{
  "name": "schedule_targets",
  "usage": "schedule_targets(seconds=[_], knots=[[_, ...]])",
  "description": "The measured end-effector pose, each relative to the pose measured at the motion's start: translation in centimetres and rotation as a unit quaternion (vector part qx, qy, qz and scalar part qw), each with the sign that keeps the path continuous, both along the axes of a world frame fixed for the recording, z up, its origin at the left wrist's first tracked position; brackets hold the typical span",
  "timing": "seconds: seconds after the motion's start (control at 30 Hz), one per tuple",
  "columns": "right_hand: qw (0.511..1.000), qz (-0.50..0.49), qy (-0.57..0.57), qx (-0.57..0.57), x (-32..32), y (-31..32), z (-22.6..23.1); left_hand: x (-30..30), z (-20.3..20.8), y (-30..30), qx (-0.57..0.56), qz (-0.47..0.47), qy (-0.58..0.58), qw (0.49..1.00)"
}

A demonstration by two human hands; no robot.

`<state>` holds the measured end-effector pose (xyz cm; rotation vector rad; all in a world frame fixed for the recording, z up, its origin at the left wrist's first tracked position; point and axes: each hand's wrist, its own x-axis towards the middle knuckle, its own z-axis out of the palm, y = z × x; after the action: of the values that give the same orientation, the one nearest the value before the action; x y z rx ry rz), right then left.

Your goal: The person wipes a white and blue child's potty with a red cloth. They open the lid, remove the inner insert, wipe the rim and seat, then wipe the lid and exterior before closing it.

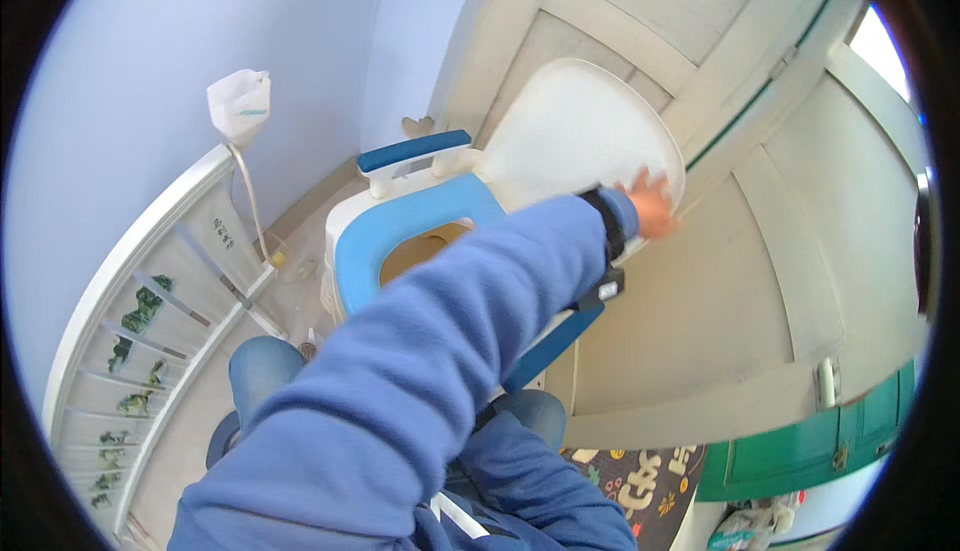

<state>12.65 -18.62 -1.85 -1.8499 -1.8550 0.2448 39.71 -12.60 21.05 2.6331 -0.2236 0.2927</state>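
Observation:
My left hand point(650, 208), slightly blurred, reaches across to the right edge of a raised white panel point(565, 131), which looks like a lid or backrest. Its fingers are spread, and I see nothing held in them; whether it touches the panel is hard to tell. Below the panel is a white commode chair with a light blue padded seat point(370, 236) and an opening in its middle. A dark blue armrest point(414, 150) tops its far left side, and another blue armrest point(550, 351) shows partly behind my forearm. Only my right sleeve point(545, 491) shows; that hand is hidden.
A white folding screen with plant pictures point(140, 321) stands at left, a cut white plastic container point(240, 106) on its corner. Pale panelled doors point(690, 321) close in behind and right. A dark printed mat point(640, 491) and green cabinet point(790, 456) lie lower right.

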Motion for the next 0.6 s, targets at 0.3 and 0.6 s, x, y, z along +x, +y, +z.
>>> schedule_targets(seconds=[0.3, 0.6], knots=[[0.994, 0.046, 0.009, -0.095, 0.6, 0.7, 2.3, -14.6, -6.8, 5.4, -0.285, -0.181, -0.246, 0.908], [0.945, -0.080, 0.313, 0.045, 3.0, 4.1, 7.5, -35.5, -23.0, 18.7, -0.294, 0.359, -0.179, 0.867]])
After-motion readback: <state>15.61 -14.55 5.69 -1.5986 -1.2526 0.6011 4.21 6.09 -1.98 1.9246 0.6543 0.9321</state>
